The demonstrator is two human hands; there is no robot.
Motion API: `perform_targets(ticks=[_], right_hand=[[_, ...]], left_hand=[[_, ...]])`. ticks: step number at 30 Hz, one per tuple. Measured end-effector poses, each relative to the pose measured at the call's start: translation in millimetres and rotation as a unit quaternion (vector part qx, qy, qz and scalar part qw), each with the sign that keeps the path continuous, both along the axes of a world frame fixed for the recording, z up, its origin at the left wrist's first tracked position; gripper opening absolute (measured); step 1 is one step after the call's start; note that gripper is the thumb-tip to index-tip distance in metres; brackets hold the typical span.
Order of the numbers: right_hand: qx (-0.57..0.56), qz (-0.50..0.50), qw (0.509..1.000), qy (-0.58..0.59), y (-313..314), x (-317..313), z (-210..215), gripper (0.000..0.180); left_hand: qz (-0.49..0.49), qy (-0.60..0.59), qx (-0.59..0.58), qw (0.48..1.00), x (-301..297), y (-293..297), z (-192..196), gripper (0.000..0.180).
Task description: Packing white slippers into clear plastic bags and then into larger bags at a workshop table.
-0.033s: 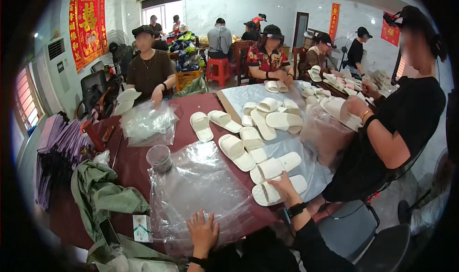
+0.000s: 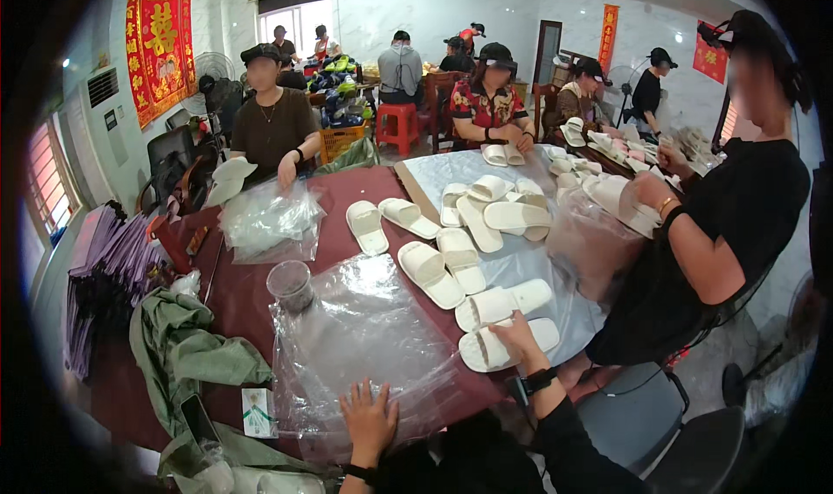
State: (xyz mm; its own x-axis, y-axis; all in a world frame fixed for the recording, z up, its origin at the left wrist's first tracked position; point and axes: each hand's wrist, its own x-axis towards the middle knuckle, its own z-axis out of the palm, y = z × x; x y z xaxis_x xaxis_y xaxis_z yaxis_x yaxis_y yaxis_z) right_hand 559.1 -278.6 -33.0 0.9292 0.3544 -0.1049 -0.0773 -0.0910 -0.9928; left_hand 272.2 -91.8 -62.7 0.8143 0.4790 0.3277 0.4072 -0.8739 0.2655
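Note:
My left hand (image 2: 368, 420) lies flat with its fingers spread, on the near edge of a stack of clear plastic bags (image 2: 364, 320). To the right, my right hand (image 2: 518, 338) grips the cream slipper (image 2: 482, 350) closest to me around its strap; the thumb's side shows and some fingertips are hidden. Its matching slipper (image 2: 505, 303) lies just beyond, almost touching it. Another pair, with a slipper (image 2: 429, 274) at its left, rests farther up at the edge of the silver sheet. A clear plastic tub (image 2: 290, 286) of dark contents weighs on the bags' far left corner.
More slippers (image 2: 516, 217) are piled farther back on the silver sheet (image 2: 521, 268). Green cloth (image 2: 191, 342), a phone (image 2: 199, 418) and a small white card (image 2: 259, 412) lie at left. A co-worker (image 2: 276, 116) handles bags (image 2: 271, 220) opposite; another (image 2: 737, 207) stands at right. Grey chairs (image 2: 631, 416) stand beside me.

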Motion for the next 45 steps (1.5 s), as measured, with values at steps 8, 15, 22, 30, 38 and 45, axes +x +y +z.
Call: perform_targets(ticks=[8,15,22,30,38,45], right_hand=[[0.293,-0.061,0.94,0.162,7.8,-73.3,9.5,0.037],[0.355,0.08,0.9,0.241,37.5,-132.0,27.9,0.037],[0.222,0.159,0.941,0.2,45.8,-125.1,-6.4,0.038],[-0.338,0.069,0.888,-0.304,25.7,-127.1,0.0,0.029],[-0.359,0.092,0.89,-0.267,25.2,-113.7,-10.3,0.03],[-0.397,0.132,0.871,-0.259,35.7,-97.0,-1.8,0.031]], left_hand=[[-0.001,0.002,0.015,1.0,-4.6,-2.3,-0.3,0.041],[-0.002,0.002,0.018,1.0,-5.7,-0.9,0.5,0.04],[-0.005,0.002,0.005,1.0,1.2,-1.8,4.9,0.041],[-0.079,-0.092,0.006,0.993,-31.9,-9.5,49.6,0.039],[-0.08,0.259,-0.639,0.72,-156.4,-15.4,101.0,0.032],[-0.072,0.409,-0.716,0.561,-253.7,-41.2,53.4,0.028]])
